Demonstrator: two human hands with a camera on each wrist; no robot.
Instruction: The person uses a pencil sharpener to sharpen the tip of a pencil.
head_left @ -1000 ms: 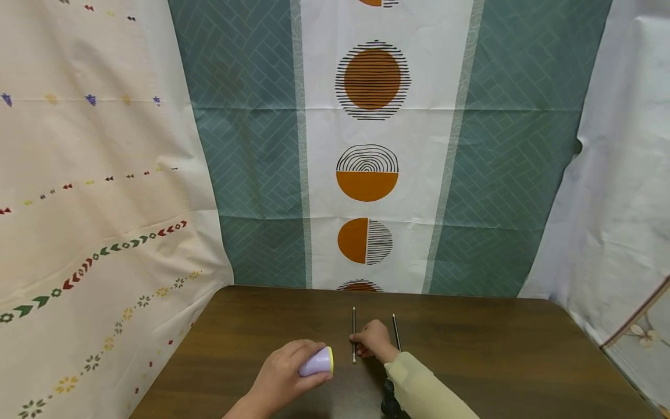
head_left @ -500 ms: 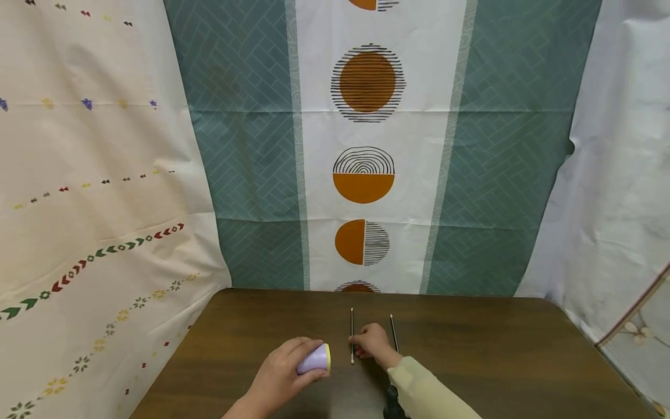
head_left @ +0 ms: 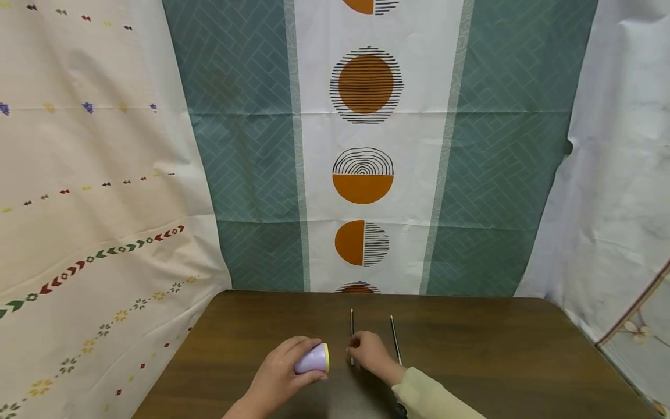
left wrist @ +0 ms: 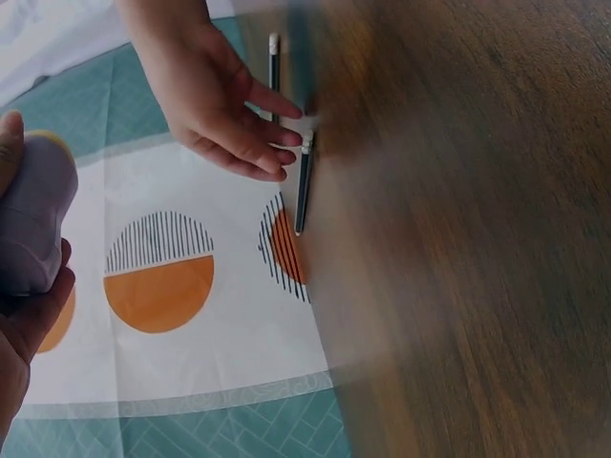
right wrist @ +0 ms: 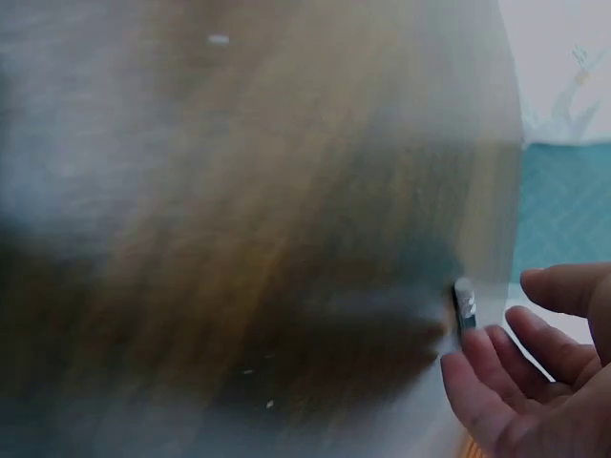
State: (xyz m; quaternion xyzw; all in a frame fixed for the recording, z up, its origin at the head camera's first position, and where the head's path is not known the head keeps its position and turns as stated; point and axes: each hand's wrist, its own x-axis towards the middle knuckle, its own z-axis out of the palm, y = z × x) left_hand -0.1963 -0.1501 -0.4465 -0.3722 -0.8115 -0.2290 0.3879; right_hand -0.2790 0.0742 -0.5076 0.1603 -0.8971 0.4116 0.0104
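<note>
My left hand grips a pale purple, rounded cylinder with a yellow end, holding it on its side above the table. Its narrowed middle shows in the left wrist view. My right hand hovers over the lower part of a dark pencil. In the right wrist view its thumb and fingers are spread apart and loosely bent, close to the pencil's pale eraser end, with nothing between them. A second dark pencil lies to the right, partly behind the right wrist.
The brown wooden table reaches back to a green and white patterned cloth. Pale cloths hang at the left and the right. A dark object shows beside the right sleeve.
My right hand's fingers have come away from the left pencil, and the hand has risen slightly toward me. The pencil stays in place. My left hand still holds the purple cylinder.
</note>
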